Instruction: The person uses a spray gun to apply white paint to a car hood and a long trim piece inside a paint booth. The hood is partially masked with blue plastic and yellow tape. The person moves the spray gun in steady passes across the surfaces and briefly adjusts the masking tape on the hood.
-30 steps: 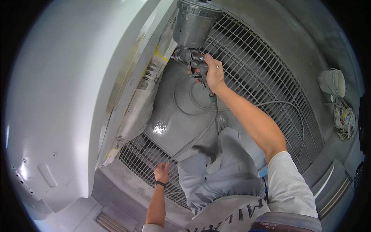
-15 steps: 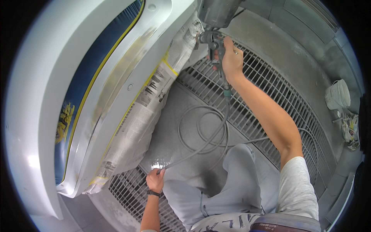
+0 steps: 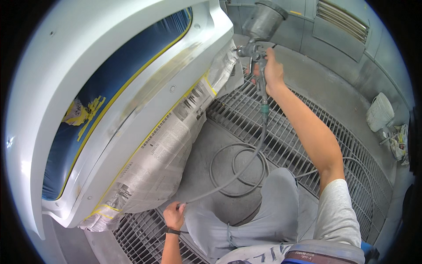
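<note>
My right hand (image 3: 274,72) is closed around the handle of a grey spray gun (image 3: 256,56), held at the far end of a white car body panel (image 3: 143,105). A metal paint cup (image 3: 265,22) sits tilted on top of the gun, and the nozzle faces the panel. From a green fitting (image 3: 264,108) under the handle, a grey air hose (image 3: 228,181) curves down toward me. My left hand (image 3: 174,215) grips that hose low down, near my knee. Along the panel runs a dull yellowish-grey patch (image 3: 147,90).
Newspaper masking (image 3: 158,163) with yellow tape covers the panel's lower side; blue sheeting (image 3: 118,66) fills its opening. Hose loops lie on the floor beside metal grating (image 3: 281,132). A white bucket (image 3: 380,112) and a crumpled bag (image 3: 399,143) stand by the right wall.
My view has shifted, so the panel's far end and the whole paint cup now show. The spray gun appears slightly farther right and more tilted. Both hands keep their hold.
</note>
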`<state>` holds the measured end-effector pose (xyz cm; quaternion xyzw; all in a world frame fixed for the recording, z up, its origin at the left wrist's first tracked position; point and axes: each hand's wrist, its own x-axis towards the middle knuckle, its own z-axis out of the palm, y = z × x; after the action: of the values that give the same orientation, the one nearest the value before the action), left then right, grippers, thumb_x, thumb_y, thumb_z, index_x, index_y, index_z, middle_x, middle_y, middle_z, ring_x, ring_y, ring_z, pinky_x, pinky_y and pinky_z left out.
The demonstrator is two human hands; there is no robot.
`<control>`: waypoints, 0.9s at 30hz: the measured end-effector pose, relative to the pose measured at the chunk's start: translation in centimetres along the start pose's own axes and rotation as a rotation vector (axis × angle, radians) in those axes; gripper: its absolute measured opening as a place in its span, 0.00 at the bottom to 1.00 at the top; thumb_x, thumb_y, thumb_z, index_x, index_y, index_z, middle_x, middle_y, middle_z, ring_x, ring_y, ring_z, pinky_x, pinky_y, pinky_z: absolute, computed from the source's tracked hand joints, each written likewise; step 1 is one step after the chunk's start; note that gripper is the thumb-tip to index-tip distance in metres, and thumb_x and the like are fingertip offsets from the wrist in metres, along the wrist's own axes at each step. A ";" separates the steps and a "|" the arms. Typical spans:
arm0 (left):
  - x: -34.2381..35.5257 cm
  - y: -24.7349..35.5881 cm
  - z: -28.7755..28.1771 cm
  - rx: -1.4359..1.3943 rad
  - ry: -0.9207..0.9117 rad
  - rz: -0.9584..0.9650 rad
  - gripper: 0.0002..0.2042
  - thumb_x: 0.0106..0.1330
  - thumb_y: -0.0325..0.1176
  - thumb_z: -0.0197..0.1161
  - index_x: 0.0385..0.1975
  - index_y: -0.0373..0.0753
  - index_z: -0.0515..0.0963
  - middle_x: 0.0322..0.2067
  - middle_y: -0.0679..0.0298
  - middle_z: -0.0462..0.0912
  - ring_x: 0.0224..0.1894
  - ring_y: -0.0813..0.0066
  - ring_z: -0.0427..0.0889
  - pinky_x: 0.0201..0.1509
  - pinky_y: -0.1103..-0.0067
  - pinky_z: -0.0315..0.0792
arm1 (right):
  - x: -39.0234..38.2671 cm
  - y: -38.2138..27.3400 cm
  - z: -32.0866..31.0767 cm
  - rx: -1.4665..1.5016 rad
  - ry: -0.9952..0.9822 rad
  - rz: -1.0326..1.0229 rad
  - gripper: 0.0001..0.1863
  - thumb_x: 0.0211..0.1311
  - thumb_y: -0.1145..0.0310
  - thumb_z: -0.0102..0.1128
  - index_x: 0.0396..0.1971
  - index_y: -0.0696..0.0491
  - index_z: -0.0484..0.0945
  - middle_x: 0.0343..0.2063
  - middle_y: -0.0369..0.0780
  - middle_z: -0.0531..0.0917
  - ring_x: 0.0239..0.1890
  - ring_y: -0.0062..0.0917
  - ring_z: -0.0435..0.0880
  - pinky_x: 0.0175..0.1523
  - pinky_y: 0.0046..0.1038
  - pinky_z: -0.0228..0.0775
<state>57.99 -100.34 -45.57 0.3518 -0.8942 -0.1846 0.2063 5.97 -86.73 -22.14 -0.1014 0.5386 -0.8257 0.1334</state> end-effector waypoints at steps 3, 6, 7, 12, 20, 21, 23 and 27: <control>-0.2 -1.4 -1.3 -0.031 0.043 -0.100 0.13 0.62 0.40 0.70 0.31 0.34 0.82 0.23 0.50 0.82 0.28 0.49 0.82 0.33 0.65 0.74 | 0.1 -1.7 0.7 -0.031 -0.022 -0.047 0.34 0.76 0.41 0.34 0.43 0.60 0.76 0.29 0.44 0.78 0.31 0.32 0.86 0.26 0.35 0.74; -1.0 -2.7 -2.1 -0.094 0.092 -0.120 0.15 0.66 0.42 0.66 0.31 0.34 0.81 0.21 0.48 0.80 0.26 0.47 0.80 0.31 0.66 0.72 | 0.1 -2.2 2.3 0.012 0.042 -0.008 0.34 0.76 0.42 0.33 0.38 0.59 0.79 0.28 0.43 0.78 0.29 0.31 0.83 0.26 0.35 0.75; -1.3 -3.0 -2.5 -0.090 0.104 -0.115 0.16 0.67 0.43 0.65 0.31 0.33 0.81 0.21 0.48 0.80 0.25 0.47 0.80 0.30 0.66 0.72 | 0.0 -2.1 3.0 0.018 0.061 0.007 0.34 0.76 0.42 0.33 0.38 0.59 0.79 0.28 0.42 0.78 0.28 0.31 0.83 0.27 0.35 0.75; -3.4 -4.8 -4.7 -0.130 0.118 -0.196 0.18 0.69 0.45 0.62 0.30 0.32 0.80 0.21 0.48 0.79 0.25 0.49 0.79 0.30 0.66 0.71 | -2.1 -1.7 6.2 0.031 0.118 0.074 0.34 0.75 0.41 0.34 0.35 0.57 0.80 0.24 0.42 0.80 0.24 0.30 0.82 0.25 0.36 0.74; -8.4 -10.5 -6.8 -0.157 0.127 -0.245 0.15 0.69 0.39 0.61 0.31 0.30 0.80 0.19 0.50 0.78 0.22 0.59 0.78 0.30 0.68 0.70 | -12.1 0.3 8.2 0.090 -0.102 0.044 0.33 0.75 0.41 0.33 0.35 0.57 0.78 0.27 0.43 0.79 0.26 0.29 0.84 0.23 0.34 0.73; -8.9 -11.4 -7.0 -0.156 0.122 -0.261 0.15 0.69 0.39 0.61 0.31 0.30 0.80 0.19 0.50 0.77 0.22 0.59 0.77 0.30 0.68 0.69 | -13.5 0.5 8.5 0.079 -0.079 0.063 0.33 0.75 0.40 0.33 0.39 0.57 0.76 0.28 0.44 0.80 0.27 0.29 0.85 0.23 0.33 0.72; -10.0 -13.0 -7.5 -0.151 0.127 -0.239 0.15 0.70 0.39 0.61 0.32 0.30 0.79 0.19 0.50 0.77 0.22 0.60 0.77 0.30 0.68 0.69 | -16.2 0.7 9.0 0.073 -0.119 0.079 0.33 0.75 0.39 0.33 0.41 0.56 0.75 0.29 0.44 0.80 0.28 0.29 0.85 0.23 0.32 0.72; -11.6 -15.9 -8.1 -0.138 0.117 -0.244 0.17 0.72 0.41 0.59 0.33 0.30 0.79 0.21 0.49 0.79 0.24 0.56 0.77 0.31 0.68 0.69 | -21.2 1.6 10.5 0.142 -0.155 0.115 0.33 0.76 0.42 0.35 0.36 0.57 0.79 0.23 0.41 0.79 0.24 0.26 0.83 0.21 0.30 0.72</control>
<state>78.55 -104.57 -49.00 0.4530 -0.8165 -0.2484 0.2578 29.39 -89.39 -19.94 -0.1241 0.4716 -0.8426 0.2284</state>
